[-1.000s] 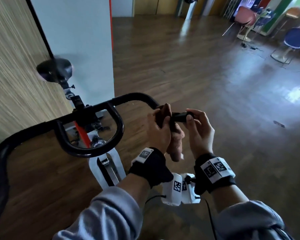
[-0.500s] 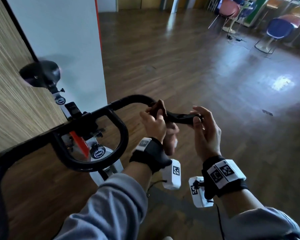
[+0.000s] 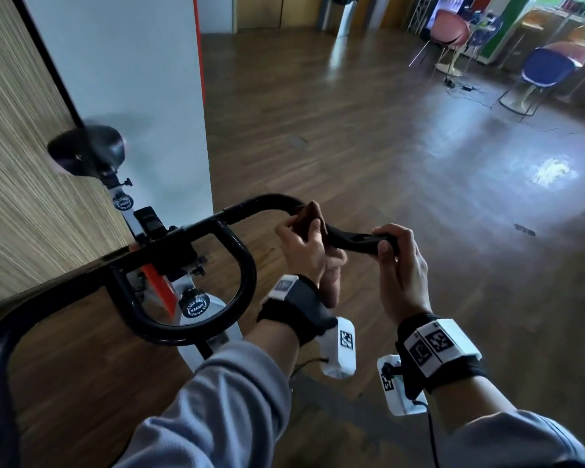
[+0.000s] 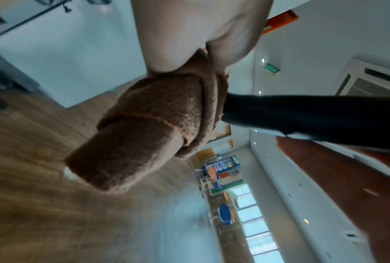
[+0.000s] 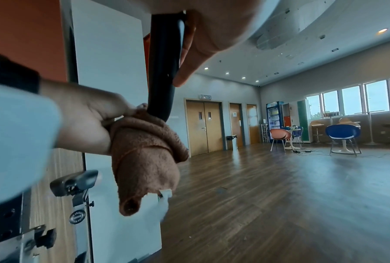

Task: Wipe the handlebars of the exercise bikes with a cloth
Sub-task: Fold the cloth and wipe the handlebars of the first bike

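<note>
The exercise bike's black handlebar [image 3: 250, 206] curves from the left across the middle of the head view. My left hand [image 3: 303, 249] grips a brown cloth [image 3: 309, 214] wrapped round the right-hand bar; the cloth's loose end hangs below the fist [image 4: 131, 142] [image 5: 144, 160]. My right hand [image 3: 397, 261] grips the bar's free end [image 3: 358, 239], a short way right of the left hand. In the right wrist view my thumb and fingers [image 5: 189, 53] curl round the black bar [image 5: 165, 62]. In the left wrist view the bar [image 4: 302, 115] comes out of the cloth.
The bike's black saddle [image 3: 88, 150] and white frame [image 3: 213, 319] stand at the left against a white and wood-panelled wall [image 3: 21, 197]. Dark wood floor [image 3: 385, 163] stretches ahead. Blue and pink chairs [image 3: 547, 69] and cables sit far right.
My left hand with the cloth has slid leftward along the bar, away from the right hand, baring more of the grip between them. The right hand has stayed on the bar's end.
</note>
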